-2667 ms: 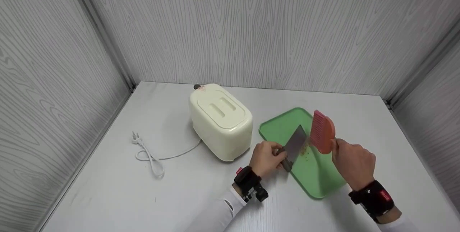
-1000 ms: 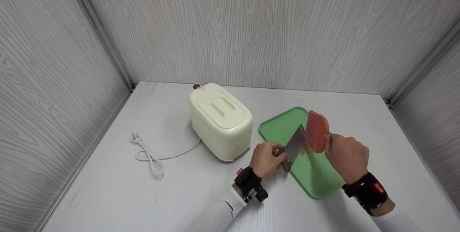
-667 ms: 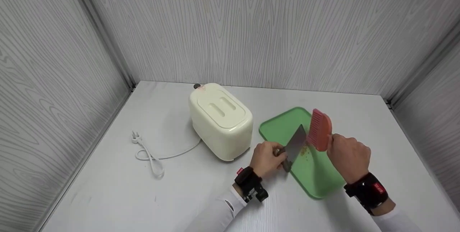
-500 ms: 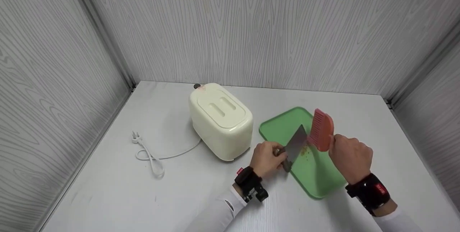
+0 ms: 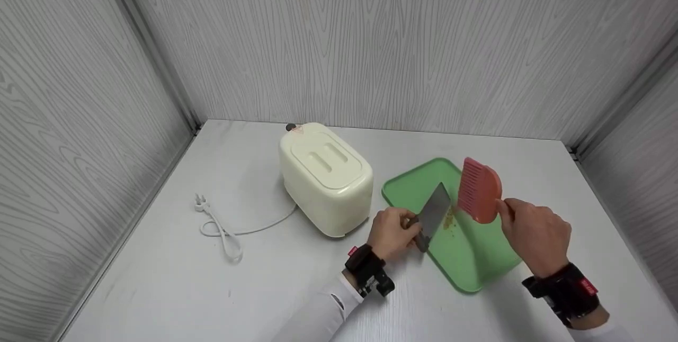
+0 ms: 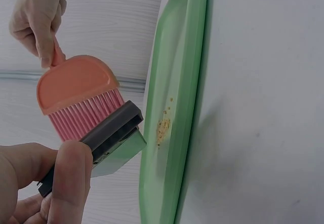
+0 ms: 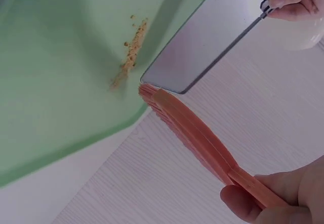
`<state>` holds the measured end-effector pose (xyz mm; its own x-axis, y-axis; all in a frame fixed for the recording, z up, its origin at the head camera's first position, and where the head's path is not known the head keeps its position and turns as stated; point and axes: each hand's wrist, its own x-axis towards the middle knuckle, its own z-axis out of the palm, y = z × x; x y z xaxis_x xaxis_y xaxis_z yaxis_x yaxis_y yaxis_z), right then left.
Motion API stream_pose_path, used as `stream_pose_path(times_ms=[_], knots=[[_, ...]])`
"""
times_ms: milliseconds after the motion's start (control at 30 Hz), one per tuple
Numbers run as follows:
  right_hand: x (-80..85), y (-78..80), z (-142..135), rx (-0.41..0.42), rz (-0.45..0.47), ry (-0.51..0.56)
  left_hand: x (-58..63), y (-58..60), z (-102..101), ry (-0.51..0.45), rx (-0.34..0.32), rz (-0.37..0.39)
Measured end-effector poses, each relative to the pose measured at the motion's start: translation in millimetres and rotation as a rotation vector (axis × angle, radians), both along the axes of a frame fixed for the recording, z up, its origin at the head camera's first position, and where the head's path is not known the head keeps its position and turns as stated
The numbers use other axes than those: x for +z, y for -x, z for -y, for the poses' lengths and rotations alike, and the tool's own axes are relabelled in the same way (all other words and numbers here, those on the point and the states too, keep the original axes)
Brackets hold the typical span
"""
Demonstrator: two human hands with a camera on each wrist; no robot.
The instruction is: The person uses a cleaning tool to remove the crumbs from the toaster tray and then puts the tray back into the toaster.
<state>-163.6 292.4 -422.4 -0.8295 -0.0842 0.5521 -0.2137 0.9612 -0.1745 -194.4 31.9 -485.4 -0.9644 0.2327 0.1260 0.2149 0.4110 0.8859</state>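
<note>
My left hand [image 5: 392, 233] pinches the dark plastic end of a flat metal crumb tray [image 5: 435, 207], which is tilted above the left side of a green tray [image 5: 476, 273]. My right hand [image 5: 537, 231] grips the handle of an orange hand brush [image 5: 486, 199] with pink bristles. In the head view the brush is to the right of the crumb tray. Its bristle end appears close beside the metal plate's far corner in the right wrist view. A small line of tan crumbs [image 7: 132, 49] lies on the green tray below them.
A cream toaster [image 5: 328, 183] stands left of the green tray, with two recesses in its top. Its white cord ends in a plug [image 5: 201, 204] on the white table [image 5: 169, 284]. Grey wood-grain panels [image 5: 371, 45] enclose the table at the back and sides.
The brush went left to the crumb tray's edge about a second ago, then back right, and is now farther from it. The left hand and crumb tray have barely moved.
</note>
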Motion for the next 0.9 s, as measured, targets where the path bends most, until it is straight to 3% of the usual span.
stream_pose_path(times_ms=[300,533,667,900], knots=[[24.6,-20.2,3.5,0.075,-0.052,-0.052,-1.5,0.6,0.4,0.005,-0.002,-0.015],[28.3,-30.1,11.3,0.137,-0.061,-0.061,-1.7,0.5,0.4,-0.030,-0.011,0.004],[27.2,-28.8,11.9,0.185,-0.025,-0.028,-1.0,1.0,0.2,-0.029,-0.009,0.003],[27.1,-21.3,6.0,0.260,0.120,0.065,-0.9,0.8,-0.3,-0.007,0.004,0.015]])
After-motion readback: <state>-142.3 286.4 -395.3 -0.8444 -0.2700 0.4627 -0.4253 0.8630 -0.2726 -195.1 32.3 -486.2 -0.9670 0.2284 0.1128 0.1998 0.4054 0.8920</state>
